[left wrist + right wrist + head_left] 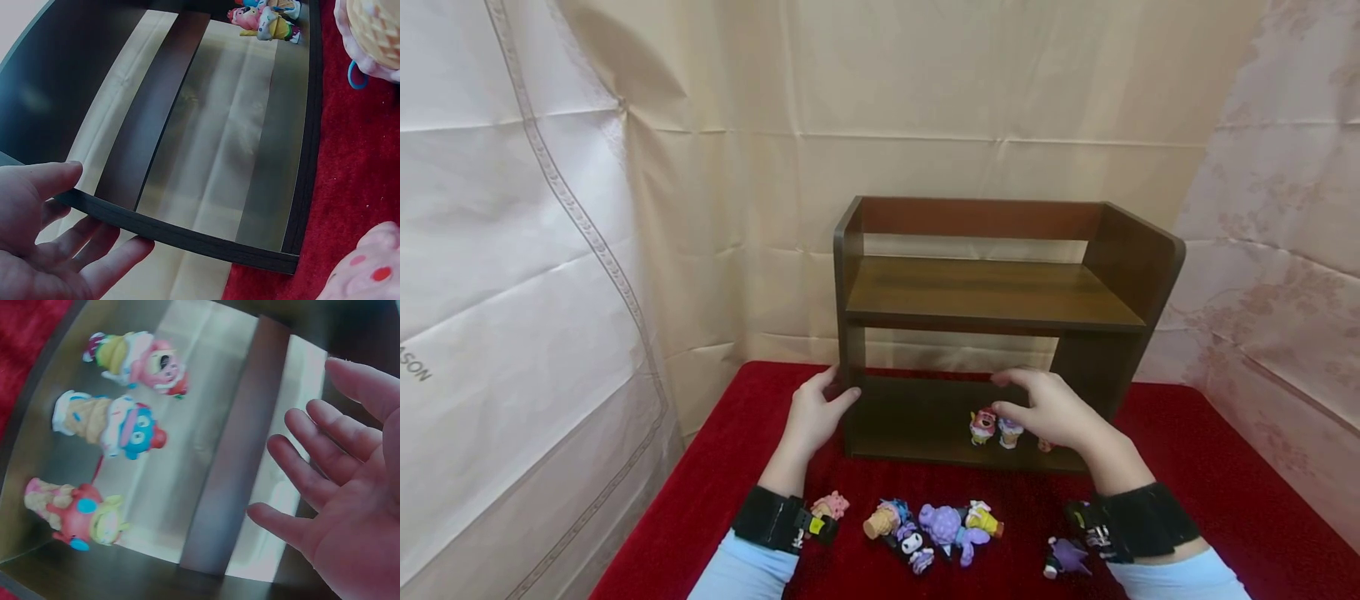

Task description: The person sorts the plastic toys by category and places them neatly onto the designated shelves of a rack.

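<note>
Beside the front edge of a brown two-tier shelf's left side panel [852, 392], my left hand [815, 412] has its thumb on the inner side and its fingers on the outer side. My right hand [1048, 408] hovers in front of the lower compartment, fingers spread and nothing in them. Three ice-cream-cone figurines stand in a row on the lower board: a pink bear [156, 365], a blue-headed one [119, 425] and a red one with a yellowish head [81, 515]. In the head view, the right hand partly hides the row.
On the red cloth [700, 517] before the shelf lie several more figurines, including a purple one [942, 523], a tan cone [880, 522] and a pink one [831, 505]. A dark purple figurine [1065, 557] lies near the right wrist. The upper board [992, 287] is bare; curtains hang behind.
</note>
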A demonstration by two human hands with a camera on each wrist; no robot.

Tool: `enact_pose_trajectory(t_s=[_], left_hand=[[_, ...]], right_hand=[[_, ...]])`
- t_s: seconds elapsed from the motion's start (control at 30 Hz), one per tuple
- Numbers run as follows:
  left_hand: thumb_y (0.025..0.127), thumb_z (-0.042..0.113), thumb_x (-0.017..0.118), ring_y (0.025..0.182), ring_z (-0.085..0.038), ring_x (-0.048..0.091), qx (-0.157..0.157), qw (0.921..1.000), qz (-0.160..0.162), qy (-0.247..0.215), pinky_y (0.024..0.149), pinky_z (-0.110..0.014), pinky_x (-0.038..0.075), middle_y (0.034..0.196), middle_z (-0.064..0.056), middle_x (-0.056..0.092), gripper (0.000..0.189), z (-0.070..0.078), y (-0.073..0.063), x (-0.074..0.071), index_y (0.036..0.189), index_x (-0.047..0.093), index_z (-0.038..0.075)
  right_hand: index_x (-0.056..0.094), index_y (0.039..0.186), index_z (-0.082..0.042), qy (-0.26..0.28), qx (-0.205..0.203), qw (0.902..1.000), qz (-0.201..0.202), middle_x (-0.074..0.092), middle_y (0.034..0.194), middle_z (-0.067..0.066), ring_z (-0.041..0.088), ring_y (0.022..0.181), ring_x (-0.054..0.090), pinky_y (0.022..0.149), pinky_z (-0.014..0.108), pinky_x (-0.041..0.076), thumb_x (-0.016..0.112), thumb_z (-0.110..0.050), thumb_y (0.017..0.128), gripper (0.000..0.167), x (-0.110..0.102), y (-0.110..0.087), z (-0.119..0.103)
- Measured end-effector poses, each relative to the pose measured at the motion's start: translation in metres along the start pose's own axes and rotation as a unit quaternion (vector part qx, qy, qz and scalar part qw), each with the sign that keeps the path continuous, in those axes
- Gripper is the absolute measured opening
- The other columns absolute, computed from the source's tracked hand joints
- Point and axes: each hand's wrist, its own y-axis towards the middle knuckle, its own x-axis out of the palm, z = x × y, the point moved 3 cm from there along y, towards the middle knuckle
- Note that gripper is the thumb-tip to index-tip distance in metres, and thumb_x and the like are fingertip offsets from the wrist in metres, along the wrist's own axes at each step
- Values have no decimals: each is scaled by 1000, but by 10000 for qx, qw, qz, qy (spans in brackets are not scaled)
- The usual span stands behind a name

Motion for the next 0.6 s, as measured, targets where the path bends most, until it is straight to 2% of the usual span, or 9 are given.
enact_pose_trajectory(t_s=[0.1, 0.2, 0.27, 0.33, 0.43, 0.5, 0.6], left_hand=[[96, 21, 72, 123, -32, 61, -18, 10000, -5, 3, 97, -49, 53, 139, -15, 61, 57, 0, 0, 0, 148, 53, 7], [96, 21, 72, 124, -32, 61, -42, 10000, -5, 10, 97, -49, 53, 139, -15, 61, 58, 0, 0, 0, 149, 53, 7], [96, 21, 72, 124, -32, 60, -53, 10000, -1, 18, 97, -49, 53, 139, -15, 61, 58, -1, 0, 0, 149, 53, 7], [96, 21, 72, 124, -32, 60, -61, 10000, 4, 31, 97, -50, 53, 139, -15, 61, 58, -1, 0, 0, 148, 53, 6], [96, 21, 72, 124, -33, 60, -35, 10000, 7, 53, 98, -50, 52, 140, -17, 61, 58, -1, 1, 0, 148, 52, 4], [96, 21, 72, 124, -33, 60, -33, 10000, 9, 56, 98, -50, 52, 140, -17, 61, 58, -1, 1, 0, 148, 52, 4], [96, 21, 72, 124, -33, 60, -26, 10000, 15, 55, 97, -50, 53, 140, -16, 61, 58, 0, 1, 1, 148, 52, 5]], right_hand=[[60, 135, -4, 264, 105, 9996, 12, 58, 137, 23, 19, 37, 54, 44, 34, 53, 72, -22, 96, 44, -3, -6, -6], [60, 136, -6, 219, -47, 9996, 143, 58, 138, 21, 15, 37, 53, 50, 29, 53, 73, -24, 96, 46, -6, -12, -12], [60, 135, -6, 182, -131, 9995, 235, 59, 136, 18, 16, 51, 61, 52, 28, 54, 74, -24, 95, 46, -7, -16, -16], [61, 134, -7, 56, -233, 9992, 318, 61, 134, 15, 20, 75, 68, 65, 35, 59, 75, -24, 94, 46, -8, -20, -20], [64, 132, -7, -108, -353, 9983, 451, 64, 131, 12, 30, 112, 63, 86, 49, 58, 77, -22, 93, 44, -8, -25, -27], [65, 131, -7, -182, -433, 9976, 517, 65, 130, 10, 33, 123, 59, 99, 58, 49, 77, -21, 92, 43, -8, -27, -31], [64, 131, -7, -89, -484, 9972, 556, 65, 130, 9, 33, 124, 58, 99, 59, 48, 78, -20, 92, 44, -6, -32, -36]])
